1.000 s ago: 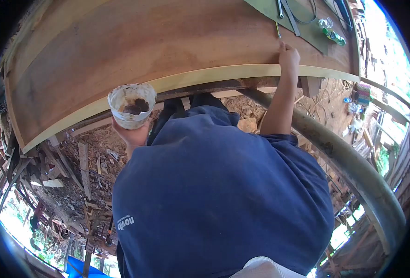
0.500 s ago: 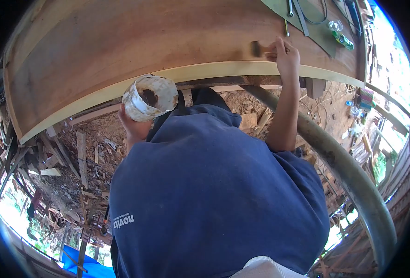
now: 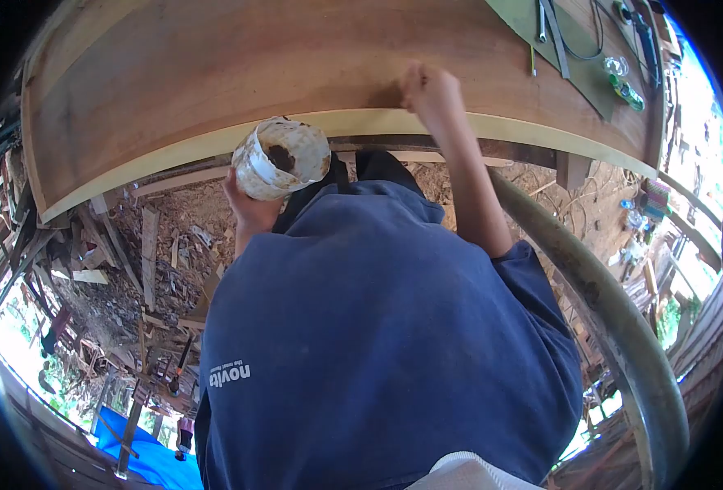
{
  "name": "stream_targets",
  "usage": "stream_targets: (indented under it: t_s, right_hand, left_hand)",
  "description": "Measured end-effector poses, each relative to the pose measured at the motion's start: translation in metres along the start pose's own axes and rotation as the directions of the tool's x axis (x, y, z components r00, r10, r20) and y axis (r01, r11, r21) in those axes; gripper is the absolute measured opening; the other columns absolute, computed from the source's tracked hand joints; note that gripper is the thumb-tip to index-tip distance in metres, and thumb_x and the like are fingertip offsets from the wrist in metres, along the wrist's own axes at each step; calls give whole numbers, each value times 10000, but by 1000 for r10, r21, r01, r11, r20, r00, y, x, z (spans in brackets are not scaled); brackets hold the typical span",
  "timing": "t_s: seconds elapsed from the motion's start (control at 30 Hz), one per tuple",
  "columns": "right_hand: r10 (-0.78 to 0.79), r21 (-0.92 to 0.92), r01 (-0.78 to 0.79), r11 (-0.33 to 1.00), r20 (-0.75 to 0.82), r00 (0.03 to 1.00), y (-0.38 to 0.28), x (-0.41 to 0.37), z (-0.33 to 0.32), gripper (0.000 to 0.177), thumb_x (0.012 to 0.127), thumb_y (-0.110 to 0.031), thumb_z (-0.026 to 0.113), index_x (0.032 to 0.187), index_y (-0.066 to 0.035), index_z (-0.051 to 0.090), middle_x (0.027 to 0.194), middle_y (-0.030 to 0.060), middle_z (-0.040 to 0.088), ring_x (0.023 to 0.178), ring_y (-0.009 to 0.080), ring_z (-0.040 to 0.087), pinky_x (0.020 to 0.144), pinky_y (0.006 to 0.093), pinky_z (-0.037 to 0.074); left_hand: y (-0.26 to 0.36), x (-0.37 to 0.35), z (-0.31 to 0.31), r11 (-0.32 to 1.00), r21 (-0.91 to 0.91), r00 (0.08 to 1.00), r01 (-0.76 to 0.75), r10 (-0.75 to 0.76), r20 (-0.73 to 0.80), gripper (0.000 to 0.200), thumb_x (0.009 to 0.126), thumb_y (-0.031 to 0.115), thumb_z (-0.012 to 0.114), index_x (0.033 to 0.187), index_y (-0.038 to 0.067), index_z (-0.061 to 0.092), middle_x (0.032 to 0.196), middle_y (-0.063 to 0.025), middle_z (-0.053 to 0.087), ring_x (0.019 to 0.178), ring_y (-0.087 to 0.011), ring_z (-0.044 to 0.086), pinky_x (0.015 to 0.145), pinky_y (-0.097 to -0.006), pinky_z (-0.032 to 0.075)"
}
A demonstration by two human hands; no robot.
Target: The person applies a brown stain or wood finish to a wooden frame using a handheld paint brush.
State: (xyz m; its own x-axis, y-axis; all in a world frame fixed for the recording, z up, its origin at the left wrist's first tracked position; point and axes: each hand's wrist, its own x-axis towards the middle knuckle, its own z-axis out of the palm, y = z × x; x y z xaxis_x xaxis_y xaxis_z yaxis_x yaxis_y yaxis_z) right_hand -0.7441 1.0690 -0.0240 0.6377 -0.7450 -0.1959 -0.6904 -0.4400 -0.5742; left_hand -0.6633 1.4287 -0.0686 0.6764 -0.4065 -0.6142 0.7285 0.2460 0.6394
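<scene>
A white plastic tub (image 3: 306, 155), smeared and streaked with brown, rests in my left hand (image 3: 251, 206), whose fingers curl round its side. Dark brown stuff lies at the bottom of the tub, which tilts toward me by the near edge of the wooden board (image 3: 214, 65). Over that board, just beyond its pale front strip (image 3: 361, 122), my right hand (image 3: 435, 91) is closed on a brush. The hand and motion blur hide most of the brush, and a dark smear or shadow shows on the wood beside it.
On the board's right end lie a green sheet (image 3: 533, 37), a wrench (image 3: 542, 24), a metal strip (image 3: 559, 49) and a green-labelled bottle (image 3: 627, 94). A thick curved pole (image 3: 614, 310) runs beside me on the right. Wood scraps (image 3: 173, 245) litter the ground below.
My right hand has swept left along the board with the brush, which was plainer to see before. The tub stays in my left hand. The whole view has shifted slightly.
</scene>
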Motion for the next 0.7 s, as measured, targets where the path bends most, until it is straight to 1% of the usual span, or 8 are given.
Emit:
stream_targets:
  t_s: [0.1, 0.17, 0.27, 0.33, 0.4, 0.47, 0.57, 0.7]
  right_hand:
    - [135, 616, -242, 750, 215, 967, -33, -8, 1, 453, 1005, -314, 497, 792, 61, 635, 650, 105, 603, 550, 145, 645, 502, 300, 504]
    - [76, 525, -113, 844, 93, 993, -32, -3, -21, 433, 1006, -306, 477, 822, 48, 645, 732, 152, 639, 602, 235, 673, 569, 361, 537]
    - [-24, -244, 0, 970, -96, 995, -23, 4, -26, 394, 980, -302, 451, 862, 14, 653, 908, 215, 657, 800, 433, 622, 782, 473, 534]
    - [-151, -250, 143, 958, -15, 988, -9, 3, 21, 407, 985, -306, 451, 834, 19, 644, 859, 206, 660, 747, 397, 643, 744, 447, 546]
    - [-277, -248, 284, 926, 64, 959, -19, 3, 37, 423, 989, -309, 451, 807, 24, 636, 810, 197, 663, 693, 361, 665, 706, 421, 558]
    - [50, 428, -201, 881, 338, 940, -44, 8, 29, 438, 993, -328, 455, 789, 16, 634, 760, 182, 659, 582, 271, 675, 621, 356, 564]
    - [56, 423, -126, 897, 175, 983, -51, 23, -1, 458, 990, -372, 471, 806, 10, 644, 781, 190, 658, 506, 182, 655, 547, 300, 548]
    - [-271, -242, 252, 937, -46, 962, -45, 32, 25, 270, 932, -214, 470, 925, -54, 687, 872, 216, 693, 643, 297, 696, 708, 387, 565]
  left_hand:
    - [10, -15, 26, 995, -72, 996, 63, -67, -58, 716, 863, 606, 433, 1414, 151, 397, 1453, -109, 398, 1343, -297, 372, 1086, -506, 322]
    - [9, -20, 24, 997, -70, 998, 27, -30, -54, 721, 857, 606, 436, 1414, 150, 398, 1444, -106, 411, 1339, -299, 381, 1075, -513, 335]
    - [7, -22, 23, 974, 197, 993, -116, 117, 8, 758, 825, 623, 468, 1419, 157, 401, 1430, -99, 434, 1325, -307, 401, 1059, -537, 346]
    - [10, -24, 24, 935, -334, 985, 119, -154, -80, 733, 835, 605, 473, 1414, 161, 410, 1418, -84, 452, 1312, -305, 420, 1055, -532, 357]
    - [8, -24, 28, 950, -299, 983, 87, -131, -131, 756, 828, 634, 427, 1427, 174, 394, 1448, -86, 414, 1337, -326, 376, 1058, -576, 325]
    - [6, -27, 26, 963, -262, 977, 57, -108, -183, 781, 821, 663, 380, 1440, 188, 378, 1477, -87, 377, 1362, -348, 331, 1060, -620, 293]
    - [4, -31, 14, 940, -338, 983, 48, -104, -151, 721, 847, 602, 411, 1433, 182, 384, 1478, -96, 375, 1367, -348, 326, 1070, -602, 298]
    - [3, -35, 11, 934, -357, 985, 24, -82, -150, 725, 826, 616, 487, 1396, 171, 432, 1404, -70, 470, 1298, -301, 436, 1050, -534, 365]
